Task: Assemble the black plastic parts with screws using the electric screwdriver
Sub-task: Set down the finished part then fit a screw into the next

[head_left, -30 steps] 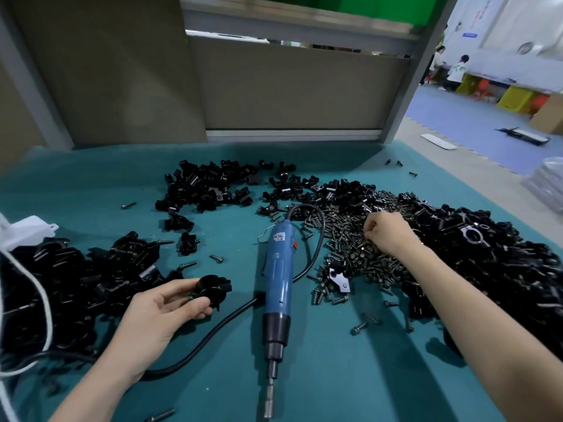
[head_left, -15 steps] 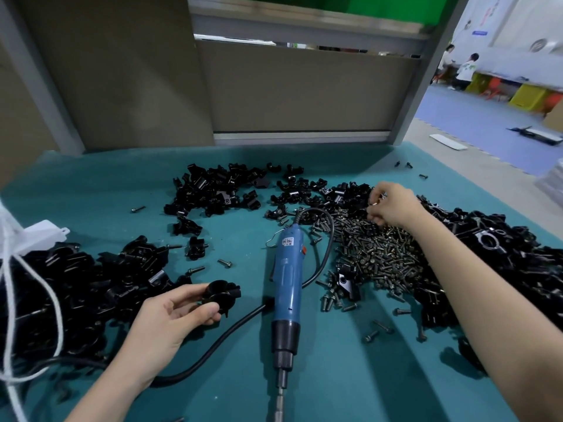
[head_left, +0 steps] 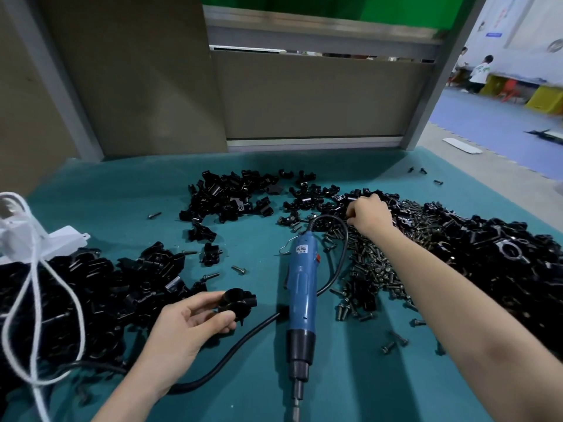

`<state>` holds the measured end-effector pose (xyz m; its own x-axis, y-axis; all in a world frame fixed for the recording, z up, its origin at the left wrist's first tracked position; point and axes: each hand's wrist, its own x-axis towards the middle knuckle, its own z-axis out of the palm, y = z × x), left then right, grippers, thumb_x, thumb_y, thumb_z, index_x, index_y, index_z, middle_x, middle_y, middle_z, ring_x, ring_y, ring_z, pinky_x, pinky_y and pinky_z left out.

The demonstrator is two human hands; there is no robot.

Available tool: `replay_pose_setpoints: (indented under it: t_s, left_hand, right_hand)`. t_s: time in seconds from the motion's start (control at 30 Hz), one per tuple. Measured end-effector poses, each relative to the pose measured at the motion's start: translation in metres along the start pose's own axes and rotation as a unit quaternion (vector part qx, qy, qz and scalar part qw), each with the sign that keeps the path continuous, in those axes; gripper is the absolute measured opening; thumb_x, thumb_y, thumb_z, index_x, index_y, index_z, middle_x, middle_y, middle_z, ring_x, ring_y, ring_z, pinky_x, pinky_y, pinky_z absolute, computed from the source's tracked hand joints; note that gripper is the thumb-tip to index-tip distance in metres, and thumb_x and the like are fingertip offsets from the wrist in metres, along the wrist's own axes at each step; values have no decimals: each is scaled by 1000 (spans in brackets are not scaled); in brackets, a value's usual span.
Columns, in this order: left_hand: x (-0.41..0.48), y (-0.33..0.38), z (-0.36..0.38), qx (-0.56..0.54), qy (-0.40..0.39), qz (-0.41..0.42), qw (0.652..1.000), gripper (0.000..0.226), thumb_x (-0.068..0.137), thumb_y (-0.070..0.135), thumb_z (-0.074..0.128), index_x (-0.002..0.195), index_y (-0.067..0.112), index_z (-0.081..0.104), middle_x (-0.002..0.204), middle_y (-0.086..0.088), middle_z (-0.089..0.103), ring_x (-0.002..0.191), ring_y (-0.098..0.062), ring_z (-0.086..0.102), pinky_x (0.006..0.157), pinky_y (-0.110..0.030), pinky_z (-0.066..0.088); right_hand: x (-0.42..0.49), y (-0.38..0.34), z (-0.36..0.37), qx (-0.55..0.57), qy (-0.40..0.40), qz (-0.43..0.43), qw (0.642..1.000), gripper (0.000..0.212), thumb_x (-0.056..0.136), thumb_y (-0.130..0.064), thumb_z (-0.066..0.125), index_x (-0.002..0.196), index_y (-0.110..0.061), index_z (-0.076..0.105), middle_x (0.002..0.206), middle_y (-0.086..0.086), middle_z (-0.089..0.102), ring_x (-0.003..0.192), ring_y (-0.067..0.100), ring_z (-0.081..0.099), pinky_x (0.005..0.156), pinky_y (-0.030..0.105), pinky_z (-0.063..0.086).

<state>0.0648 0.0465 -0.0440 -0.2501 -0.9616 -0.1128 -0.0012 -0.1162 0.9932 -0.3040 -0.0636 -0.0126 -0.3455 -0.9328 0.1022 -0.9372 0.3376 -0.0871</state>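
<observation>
The left hand (head_left: 185, 327) pinched a black plastic part (head_left: 237, 304); the right hand (head_left: 370, 214) curled into the screws (head_left: 374, 269) at 1 o'clock, its hold unclear. The electric screwdriver (head_left: 301, 287) lay on the desk (head_left: 243, 394) between them, bit toward 6 o'clock.

Head cam, wide-angle, fwd & down, close over table (head_left: 122, 208), left hand (head_left: 182, 328) nearest, right hand (head_left: 370, 216) farther.

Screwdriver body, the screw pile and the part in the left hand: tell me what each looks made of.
Screwdriver body: blue moulded plastic by its look, satin, with a printed label. Screw pile: dark metal, probably steel; small grey glints on heads and shanks. Black part held by the left hand: likely hard plastic, semi-gloss, with soft highlights along its round rim.
</observation>
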Motion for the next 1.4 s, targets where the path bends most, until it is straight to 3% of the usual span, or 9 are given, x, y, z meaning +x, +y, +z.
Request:
replay_pose_setpoints:
  t_s: [0.13, 0.2, 0.3, 0.4, 0.57, 0.93, 1.1, 1.3, 1.4]
  left_hand:
    - [-1, 1, 0, 1, 1, -4, 1000, 31, 75, -8, 70, 96, 15, 70, 78, -13, 75, 69, -19, 72, 62, -13, 53]
    - [-1, 1, 0, -1, 1, -4, 1000, 31, 75, -8, 70, 97, 14, 70, 78, -13, 75, 69, -19, 72, 62, -13, 53]
    - [-1, 1, 0, -1, -1, -2, 1000, 30, 75, -8, 70, 98, 12, 70, 78, -13, 75, 68, -19, 72, 62, -13, 53]
    - [0, 1, 0, 2, -2, 1, 1000, 31, 75, -8, 70, 98, 12, 70, 78, -14, 75, 68, -19, 72, 61, -13, 53]
    - [-1, 1, 0, 1, -2, 4, 1000, 30, 75, -8, 70, 98, 11, 71, 78, -14, 75, 68, -19, 72, 61, -13, 53]
    - [-1, -1, -1, -2, -7, 11, 1000, 30, 76, -9, 70, 97, 12, 72, 79, -14, 75, 69, -19, 72, 62, -15, 54]
    - [-1, -2, -1, -4, -11, 8, 1000, 30, 76, -7, 71, 98, 13, 71, 80, -14, 75, 70, -20, 72, 63, -15, 54]
    - [-2, -1, -2, -5, -14, 9, 1000, 30, 76, -7, 71, 97, 15, 72, 81, -12, 75, 72, -20, 72, 64, -15, 54]
    - [-2, 0, -2, -2, -17, 9, 1000, 30, 77, -7, 71, 97, 16, 72, 81, -12, 75, 72, -20, 72, 65, -15, 53]
  right_hand:
    - [2, 1, 5, -7, -11, -30, 999, 11, 92, -14, 61, 100, -12, 68, 113, 8, 60, 116, 30, 45, 98, 43, 40]
    - [3, 5, 5, 51, 13, -15, 999, 9, 90, -13, 63, 97, -9, 68, 109, 10, 61, 111, 30, 50, 96, 43, 44]
    - [3, 15, -3, 199, 63, 60, 976, 9, 87, -11, 68, 93, -6, 64, 88, 7, 64, 81, 21, 59, 75, 34, 51]
    - [-4, 22, -5, 214, 52, 76, 972, 13, 85, -11, 71, 88, -11, 58, 82, 6, 61, 65, 14, 55, 63, 28, 45]
    - [-17, 22, 10, 142, 11, 61, 988, 11, 87, -10, 66, 91, -12, 56, 82, 8, 62, 66, 23, 57, 66, 37, 55]
    - [-17, 18, 18, 124, 27, -21, 992, 9, 87, -1, 62, 92, -8, 60, 96, 10, 65, 88, 26, 60, 80, 36, 53]
    - [-13, 19, 17, 109, 25, -64, 992, 12, 88, -1, 61, 98, -5, 61, 96, 11, 66, 88, 26, 60, 80, 34, 52]
    - [-16, 15, 13, 68, 19, -94, 993, 17, 84, 7, 55, 89, -9, 58, 88, 9, 66, 80, 25, 60, 70, 36, 52]
    - [-20, 16, 14, 59, 20, -96, 993, 17, 85, 6, 56, 91, -10, 58, 88, 8, 64, 83, 26, 58, 73, 38, 52]
